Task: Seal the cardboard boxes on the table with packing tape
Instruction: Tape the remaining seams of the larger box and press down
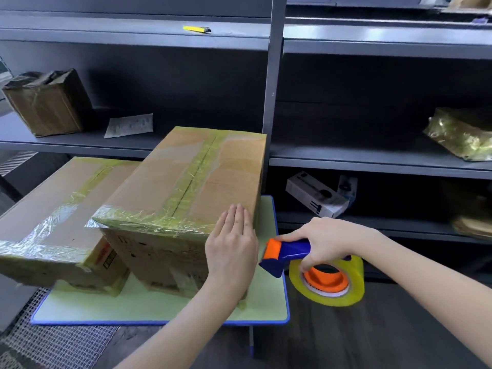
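Two cardboard boxes stand on a small pale green table (269, 302) with a blue rim. The taller box (186, 182) carries yellowish tape along its top seam and over its near top edge. The lower box (61, 209) on the left is taped too. My left hand (233, 245) lies flat, fingers together, over the taller box's near right corner. My right hand (323, 242) grips the blue and orange tape dispenser (286, 253) just right of that corner. Its yellow tape roll (328, 282) hangs below the hand, beyond the table's edge.
Dark metal shelving rises behind the table. On it sit a taped brown box (46, 102), a white packet (129, 125), a yellow cutter (197, 29), a plastic-wrapped parcel (460, 133) and a white product box (315, 194). A mesh mat (53, 344) covers the floor at lower left.
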Demonstrator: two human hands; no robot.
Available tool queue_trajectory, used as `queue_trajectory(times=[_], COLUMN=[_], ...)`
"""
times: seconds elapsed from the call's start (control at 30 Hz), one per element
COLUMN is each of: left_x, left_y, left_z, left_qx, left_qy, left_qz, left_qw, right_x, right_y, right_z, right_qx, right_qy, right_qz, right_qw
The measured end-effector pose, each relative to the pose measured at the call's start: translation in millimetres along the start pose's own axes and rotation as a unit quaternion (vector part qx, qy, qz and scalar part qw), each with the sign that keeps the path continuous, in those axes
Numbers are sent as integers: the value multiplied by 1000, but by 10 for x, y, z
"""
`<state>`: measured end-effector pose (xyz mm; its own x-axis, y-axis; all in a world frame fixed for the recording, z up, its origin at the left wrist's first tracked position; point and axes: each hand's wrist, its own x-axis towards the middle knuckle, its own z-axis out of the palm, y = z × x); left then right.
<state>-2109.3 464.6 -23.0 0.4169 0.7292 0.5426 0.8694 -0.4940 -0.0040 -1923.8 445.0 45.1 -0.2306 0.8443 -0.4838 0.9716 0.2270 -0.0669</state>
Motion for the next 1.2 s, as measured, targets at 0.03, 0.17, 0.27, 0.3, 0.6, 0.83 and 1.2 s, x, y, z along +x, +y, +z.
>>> queue_trajectory(times=[0.03, 0.17, 0.27, 0.3, 0.6, 0.83, 1.2], left_x=[-1, -16, -41, -37, -42, -203, -339], left_y=[6, -9, -35, -33, -645, -1763, -2631], left_z=[12, 9, 21, 18, -497, -643, -492], left_qx=[0, 0, -13, -19, -316, -261, -292], left_qy=[9, 6, -9, -18, -57, -1, -75], left_qz=[1, 7, 22, 27, -48, -238, -330], left_qw=[1000, 1000, 1000, 999, 946, 935, 895], right_x=[1, -32, -71, -93, -242, 244, 1178], right_y=[6, 4, -8, -16, -199, -862, -1482], right_z=[5, -4, -34, -60, -533, -810, -729], right_qx=[2, 4, 16, 18, -88, -127, -188], right_qy=[-1, 3, 10, 19, 330, 464, 537], right_qz=[2, 12, 22, 28, 86, 35, -71], right_qw=[1000, 1000, 1000, 999, 936, 876, 819])
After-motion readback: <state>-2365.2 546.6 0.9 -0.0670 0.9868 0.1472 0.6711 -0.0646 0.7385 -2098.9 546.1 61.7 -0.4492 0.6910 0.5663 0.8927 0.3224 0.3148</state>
